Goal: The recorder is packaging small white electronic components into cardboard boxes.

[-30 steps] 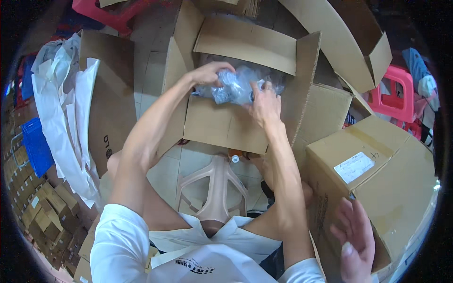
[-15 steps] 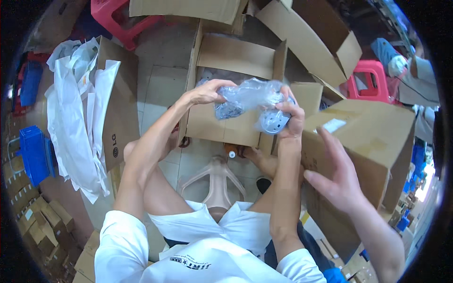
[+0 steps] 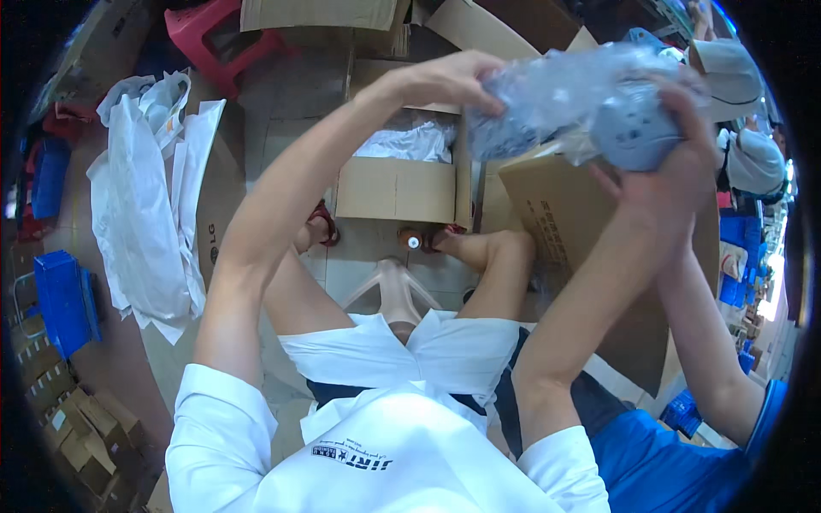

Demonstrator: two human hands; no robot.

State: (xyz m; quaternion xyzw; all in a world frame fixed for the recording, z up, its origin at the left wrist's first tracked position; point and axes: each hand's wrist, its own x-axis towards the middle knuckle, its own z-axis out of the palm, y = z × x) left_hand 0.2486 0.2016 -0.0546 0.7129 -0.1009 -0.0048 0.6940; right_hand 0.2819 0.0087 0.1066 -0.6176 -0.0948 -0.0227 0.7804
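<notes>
1. Head view: clear plastic bag held up in both hands, above an open cardboard box; long axis running left to right, slightly lower at the right end; grey round part with small holes inside the bag, at its right end, flat face turned toward the camera.
2. Left hand closed on the left end of the bag, fingers curled over the plastic, pinching it.
3. Right hand wrapped under and around the right end of the bag, fingers bent around the round part, thumb at the lower side.
4. Counted: one bag, one round part seen clearly inside it; other content of the bag too blurred to tell. Two own hands on it.
5. One more forearm of a person in blue sleeve at the right, rising behind the right hand; hand of this person hidden.
6. One large closed cardboard box just under the bag, at the right knee; more clear plastic inside the open box.
7. Surface: pale tiled floor, one beige plastic stool between the legs.
8. Room: one red stool at the top left, white plastic sheets on the left, blue crates at the left edge, many small cartons at the lower left.
</notes>
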